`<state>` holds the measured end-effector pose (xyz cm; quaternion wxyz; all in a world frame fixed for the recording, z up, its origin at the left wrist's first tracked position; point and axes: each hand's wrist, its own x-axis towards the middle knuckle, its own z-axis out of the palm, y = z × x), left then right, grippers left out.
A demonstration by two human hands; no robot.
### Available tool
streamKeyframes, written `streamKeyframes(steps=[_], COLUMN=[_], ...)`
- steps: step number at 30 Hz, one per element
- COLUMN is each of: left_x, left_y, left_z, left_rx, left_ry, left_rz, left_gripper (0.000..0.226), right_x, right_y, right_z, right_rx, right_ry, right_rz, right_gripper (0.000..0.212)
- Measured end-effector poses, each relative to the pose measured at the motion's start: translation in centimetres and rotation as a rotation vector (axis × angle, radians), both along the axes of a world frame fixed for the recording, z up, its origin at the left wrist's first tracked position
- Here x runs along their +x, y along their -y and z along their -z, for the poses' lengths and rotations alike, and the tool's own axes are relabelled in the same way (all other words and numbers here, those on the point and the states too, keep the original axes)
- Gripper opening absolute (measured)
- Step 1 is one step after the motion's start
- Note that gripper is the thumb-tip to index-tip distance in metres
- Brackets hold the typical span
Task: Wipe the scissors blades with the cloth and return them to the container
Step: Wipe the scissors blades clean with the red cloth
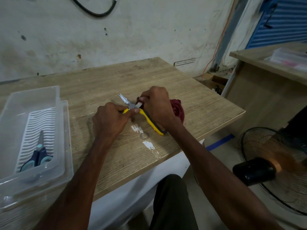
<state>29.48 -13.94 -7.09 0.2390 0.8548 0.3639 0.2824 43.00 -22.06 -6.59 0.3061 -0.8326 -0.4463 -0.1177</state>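
Above the tabletop (116, 77), our left grip (110, 117) clamps the scissors (142, 113) handle. Our right grip (157, 107) pinches the cloth (177, 110) on a blade. If the cloth slips, the bare edge could nick us.

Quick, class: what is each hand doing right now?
Left hand: grips the scissors.
Right hand: pinches the cloth against the scissors.

We see two bare arms (79, 171) that end in the left hand (109, 120) and the right hand (157, 107). Low down we see a bit of dark trousers (171, 201).
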Motion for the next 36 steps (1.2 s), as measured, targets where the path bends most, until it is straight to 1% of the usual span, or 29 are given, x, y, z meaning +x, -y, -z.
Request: streamKeyframes(steps=[2,3,6,8,9,10,11,14,19,20,23,24,25,26,28,29,31,32,33,34,36], left_x=[0.1,0.1,0.0,0.0,0.1,0.1,0.2,0.0,0.0,0.0,0.0,0.0,0.0,0.1,0.1,0.1,0.2,0.2,0.2,0.1,0.0], left_y=[-0.2,-0.2,0.0,-0.1,-0.1,-0.2,-0.2,0.0,0.2,0.2,0.1,0.2,0.2,0.2,0.0,-0.1,-0.2,-0.3,-0.2,-0.1,0.1], left_z=[0.0,0.0,-0.1,-0.1,-0.1,-0.1,-0.1,0.0,-0.2,-0.2,-0.2,-0.2,-0.1,-0.1,-0.1,0.0,0.1,0.1,0.1,0.0,-0.1], left_rx=[0.0,-0.002,0.0,-0.009,-0.01,-0.006,0.0,0.023,0.031,0.023,0.027,0.032,0.035,0.037,0.028,0.024,0.028,0.031,0.025,0.022,0.024], left_ry=[-0.011,-0.024,-0.022,-0.008,-0.012,-0.018,-0.023,-0.003,-0.005,-0.006,-0.012,-0.018,-0.023,-0.025,-0.029,-0.027,-0.033,-0.035,-0.036,-0.03,-0.022], left_rz=[-0.014,-0.005,0.018,0.007,-0.006,-0.021,-0.026,-0.01,0.013,0.005,-0.02,-0.018,-0.011,-0.003,-0.001,-0.016,-0.041,-0.042,-0.032,-0.017,0.007], left_gripper=[0.044,0.045,0.05,0.049,0.049,0.051,0.052,0.049,0.049,0.049,0.046,0.046,0.047,0.049,0.052,0.051,0.045,0.044,0.046,0.048,0.053], right_x=[-1.3,-1.0,1.4,0.7,-0.1,-0.8,-1.1,-0.2,1.8,1.4,-0.8,-0.6,0.0,0.9,1.6,1.1,-0.9,-1.2,-0.8,0.1,2.2], right_y=[0.4,0.5,-0.5,-0.9,-0.8,-0.6,-0.2,0.7,-0.5,-0.7,0.4,0.8,0.7,0.4,-0.6,-0.9,-0.6,-0.3,-0.1,-0.2,-1.0], right_z=[0.2,0.3,-0.1,0.4,0.9,1.2,1.3,0.3,0.0,0.3,0.9,1.0,0.7,0.4,0.0,0.1,0.8,1.1,1.2,0.8,-0.2], right_rx=[-0.047,-0.036,0.051,-0.017,-0.065,-0.095,-0.096,0.058,0.114,0.094,0.046,0.043,0.045,0.066,0.082,0.053,-0.019,-0.032,-0.031,-0.012,0.027], right_ry=[0.023,0.04,0.057,0.107,0.145,0.171,0.159,0.025,-0.001,0.015,0.105,0.124,0.126,0.113,0.052,0.053,0.067,0.08,0.101,0.112,0.086], right_rz=[-0.103,-0.089,0.084,0.078,0.041,-0.009,-0.053,-0.103,0.067,0.048,-0.139,-0.164,-0.14,-0.071,0.027,0.017,-0.1,-0.163,-0.172,-0.119,0.037], right_gripper=[0.017,0.016,0.016,0.011,0.009,0.012,0.014,0.012,0.015,0.018,0.025,0.026,0.025,0.022,0.019,0.017,0.013,0.014,0.017,0.019,0.019])
